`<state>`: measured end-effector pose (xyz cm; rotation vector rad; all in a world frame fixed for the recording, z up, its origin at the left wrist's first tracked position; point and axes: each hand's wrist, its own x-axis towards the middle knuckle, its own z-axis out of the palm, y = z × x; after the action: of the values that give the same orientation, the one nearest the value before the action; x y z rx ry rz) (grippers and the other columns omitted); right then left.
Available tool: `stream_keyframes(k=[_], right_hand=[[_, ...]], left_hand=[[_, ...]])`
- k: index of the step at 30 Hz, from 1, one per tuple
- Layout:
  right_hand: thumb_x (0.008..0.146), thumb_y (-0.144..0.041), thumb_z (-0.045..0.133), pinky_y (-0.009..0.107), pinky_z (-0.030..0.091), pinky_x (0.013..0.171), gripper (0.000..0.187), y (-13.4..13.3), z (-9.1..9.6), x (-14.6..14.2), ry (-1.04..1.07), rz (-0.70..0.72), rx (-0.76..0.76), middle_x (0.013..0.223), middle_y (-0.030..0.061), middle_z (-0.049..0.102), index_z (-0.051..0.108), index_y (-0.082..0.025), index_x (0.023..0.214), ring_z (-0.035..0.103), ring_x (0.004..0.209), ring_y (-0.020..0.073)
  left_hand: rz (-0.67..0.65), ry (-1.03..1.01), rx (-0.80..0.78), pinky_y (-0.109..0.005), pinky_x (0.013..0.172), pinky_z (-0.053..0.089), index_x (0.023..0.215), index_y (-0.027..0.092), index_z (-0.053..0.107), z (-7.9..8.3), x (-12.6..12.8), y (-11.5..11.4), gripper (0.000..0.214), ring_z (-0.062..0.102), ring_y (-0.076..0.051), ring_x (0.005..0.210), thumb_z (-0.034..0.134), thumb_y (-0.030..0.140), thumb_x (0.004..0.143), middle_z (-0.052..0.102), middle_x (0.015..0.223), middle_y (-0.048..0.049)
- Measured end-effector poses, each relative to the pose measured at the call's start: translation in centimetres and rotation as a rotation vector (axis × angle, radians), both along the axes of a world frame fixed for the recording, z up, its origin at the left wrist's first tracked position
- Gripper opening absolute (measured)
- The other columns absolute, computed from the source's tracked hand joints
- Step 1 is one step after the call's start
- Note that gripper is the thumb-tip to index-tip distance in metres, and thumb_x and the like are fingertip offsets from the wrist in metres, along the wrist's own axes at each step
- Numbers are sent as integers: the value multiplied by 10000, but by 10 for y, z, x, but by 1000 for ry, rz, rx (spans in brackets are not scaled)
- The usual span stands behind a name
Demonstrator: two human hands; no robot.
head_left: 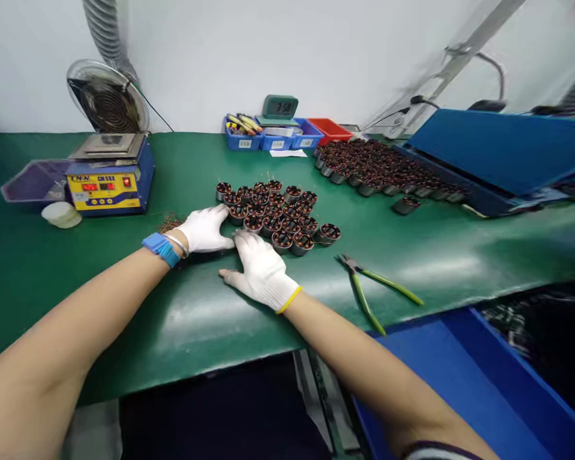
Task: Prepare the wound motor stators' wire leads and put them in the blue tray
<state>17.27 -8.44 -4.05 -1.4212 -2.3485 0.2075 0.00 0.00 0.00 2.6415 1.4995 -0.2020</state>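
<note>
Both my hands wear white gloves and lie at the near left side of a cluster of small round motor stators (271,225) with copper windings, standing on the green mat. My left hand (205,230) has its fingers stretched out, the tips touching or very near the leftmost stators. Low on the mat, my right hand (259,265) is flat with the thumb spread away, its fingers beside the front stators. Neither hand holds anything that I can see. A small heap of copper wire clippings (170,222) lies behind my left wrist.
Green-handled cutters (374,281) lie open to the right. At left stands a blue and yellow solder pot (108,185) with a fan (109,99) behind it. Many more stators (378,166) fill the back right, beside a blue bin (498,150). Small bins (243,138) and a clock (280,107) line the wall.
</note>
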Motion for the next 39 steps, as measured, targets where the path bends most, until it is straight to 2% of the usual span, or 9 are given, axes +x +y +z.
stream_keyframes(k=[3,5,9,13,16,21,25,32,39], right_hand=[[815,-640,675,503,356,1145,886,-2,3,0,-38,39,-15,1490,236,474,504,-18,1422,409,1392,385],[771,-663,702,511,343,1157,900,-6,8,3,-35,132,-34,1481,228,489,536,-36,1396,409,1393,389],[767,-626,718,430,352,1177,870,-17,18,12,69,304,-43,1467,170,526,527,-77,1414,426,1399,318],[825,-596,673,506,354,1163,885,-21,16,17,10,25,-55,1513,244,444,461,-18,1461,388,1414,384],[770,-697,674,588,327,1150,1043,-22,13,15,-106,-54,-133,1547,314,348,420,20,1483,340,1424,466],[716,-718,712,477,308,1201,1023,-29,23,3,-15,331,-125,1537,245,413,488,-29,1438,364,1435,379],[738,-676,727,475,310,1204,1026,-26,25,-6,88,285,-85,1553,236,394,431,-37,1485,343,1452,362],[851,-688,605,491,326,1189,948,30,8,-41,23,193,-88,1554,238,389,403,-32,1505,351,1444,375],[953,-701,425,438,322,1175,847,129,4,-103,-78,233,-70,1504,206,471,430,-50,1495,412,1402,348]], left_hand=[[-29,19,15,-500,1152,350,1446,83,424,2,0,-18,860,424,-375,1406,516,656,812,438,1541,-201],[-60,50,1,-522,1132,363,1399,88,487,11,-4,-32,829,489,-390,1344,530,661,800,501,1484,-210],[-48,118,-56,-446,977,493,1275,159,601,33,-21,-39,681,657,-347,1119,474,667,840,642,1323,-163],[117,57,44,-429,1106,408,1495,81,372,30,-31,-8,880,439,-359,1412,382,711,881,386,1576,-209],[165,105,-62,-474,1163,337,1515,29,324,18,-32,1,968,337,-382,1473,330,758,879,320,1599,-248],[-29,49,-109,-461,1087,427,1396,93,511,23,-44,-37,904,550,-370,1305,330,800,864,562,1421,-225],[95,-84,33,-441,1147,391,1453,33,437,29,-78,-44,941,469,-358,1393,339,763,867,473,1506,-238],[465,-234,86,-446,1210,318,1487,41,403,-5,-137,-46,876,418,-317,1438,353,664,873,433,1556,-184],[780,-150,328,-496,1093,431,1410,33,492,-21,-147,-59,807,540,-387,1303,412,646,890,570,1406,-239]])
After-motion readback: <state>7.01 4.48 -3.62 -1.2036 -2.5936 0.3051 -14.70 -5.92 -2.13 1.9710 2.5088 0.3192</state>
